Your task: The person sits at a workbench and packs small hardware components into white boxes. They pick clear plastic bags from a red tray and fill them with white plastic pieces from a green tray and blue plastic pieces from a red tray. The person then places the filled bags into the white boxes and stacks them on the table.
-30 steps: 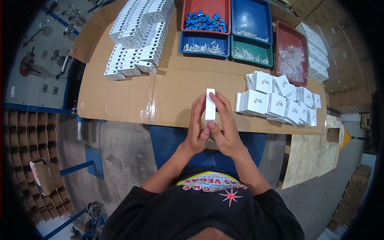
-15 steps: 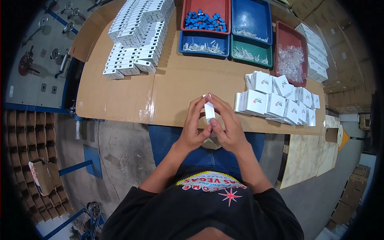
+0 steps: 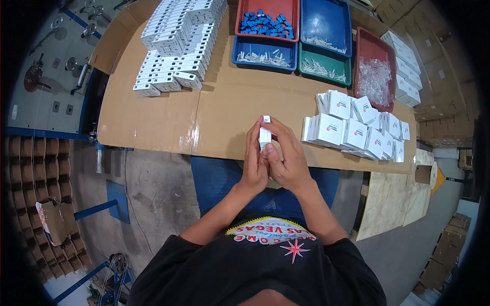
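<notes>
Between my two hands, over the near edge of the cardboard-covered table (image 3: 148, 122), is a small white box (image 3: 265, 136) with a narrow side turned up. My left hand (image 3: 253, 166) grips it along its left side, fingers pressed flat against it. From the right, my right hand (image 3: 287, 160) closes on it, thumb on the near end and fingers curled toward the far end. Most of the box's broad faces are hidden by my palms. To the right of my hands lies a heap of similar white boxes (image 3: 356, 133), some tilted on others.
Stacked white boxes (image 3: 171, 61) stand at the far left. At the back are a red tray (image 3: 245, 10) of blue parts, blue trays (image 3: 293, 69) and a green tray (image 3: 348, 76) with thin white pieces. A dark red tray (image 3: 390, 71) holds clear plastic pieces.
My hands have closed further around the small white box, and the left fingers have straightened along its side. The view has shifted slightly, moving the trays a little right.
</notes>
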Demonstrator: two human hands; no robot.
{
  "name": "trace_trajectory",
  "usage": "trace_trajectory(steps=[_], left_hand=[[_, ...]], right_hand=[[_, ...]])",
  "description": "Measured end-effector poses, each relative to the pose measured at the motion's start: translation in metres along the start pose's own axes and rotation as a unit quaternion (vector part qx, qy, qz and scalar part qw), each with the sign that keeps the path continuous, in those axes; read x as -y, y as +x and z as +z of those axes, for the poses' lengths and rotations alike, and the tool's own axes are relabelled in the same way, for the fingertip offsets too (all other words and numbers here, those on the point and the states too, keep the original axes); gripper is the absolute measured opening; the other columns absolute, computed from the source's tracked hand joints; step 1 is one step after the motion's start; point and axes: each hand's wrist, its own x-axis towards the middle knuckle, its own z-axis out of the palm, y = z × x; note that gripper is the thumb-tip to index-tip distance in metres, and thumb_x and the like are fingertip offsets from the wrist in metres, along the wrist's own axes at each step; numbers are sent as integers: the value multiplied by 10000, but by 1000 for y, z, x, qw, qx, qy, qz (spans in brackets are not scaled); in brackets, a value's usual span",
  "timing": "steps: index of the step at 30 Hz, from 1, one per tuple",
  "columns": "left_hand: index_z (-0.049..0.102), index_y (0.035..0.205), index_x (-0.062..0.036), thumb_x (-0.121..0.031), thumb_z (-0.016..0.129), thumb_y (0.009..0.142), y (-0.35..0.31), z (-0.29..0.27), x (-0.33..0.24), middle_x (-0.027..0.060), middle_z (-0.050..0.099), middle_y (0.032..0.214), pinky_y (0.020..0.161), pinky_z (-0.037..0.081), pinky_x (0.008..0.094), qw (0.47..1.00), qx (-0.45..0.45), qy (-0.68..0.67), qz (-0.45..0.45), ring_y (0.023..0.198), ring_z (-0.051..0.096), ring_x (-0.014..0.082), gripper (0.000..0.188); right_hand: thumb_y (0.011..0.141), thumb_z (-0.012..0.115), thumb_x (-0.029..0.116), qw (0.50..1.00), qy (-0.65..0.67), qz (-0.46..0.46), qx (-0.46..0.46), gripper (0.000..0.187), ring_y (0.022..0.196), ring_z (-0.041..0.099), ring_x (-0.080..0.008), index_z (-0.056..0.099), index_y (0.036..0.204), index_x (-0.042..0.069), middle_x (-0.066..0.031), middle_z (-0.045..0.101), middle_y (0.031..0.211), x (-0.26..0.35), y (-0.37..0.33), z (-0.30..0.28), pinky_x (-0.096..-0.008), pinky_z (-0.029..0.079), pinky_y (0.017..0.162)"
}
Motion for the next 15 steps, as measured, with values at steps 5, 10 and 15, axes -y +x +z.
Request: trace_trajectory(steps=[5,10,15], left_hand=[[191,1543,11,-491,501,996,6,-19,-6,182,312,1492,1129,313,408,997,75,31,2,1392,351,295,805],[253,1536,-22,-517,531,975,2,-27,0,185,332,1470,1087,357,415,994,100,46,15,1351,378,307,798],[303,1497,3,-467,504,997,0,-22,-1,207,337,1456,1053,392,418,995,71,60,40,1329,395,328,715]], right_hand=[[952,605,208,994,87,62,33,384,1207,558,-373,565,1297,42,-251,515,1359,-2,0,-11,-410,475,978],[927,625,207,994,81,57,34,406,1184,567,-381,541,1274,13,-257,506,1344,-5,-5,-9,-400,497,947],[951,539,233,999,40,-1,9,383,1134,572,-442,518,1214,-44,-321,493,1309,-6,-9,1,-430,498,933]])
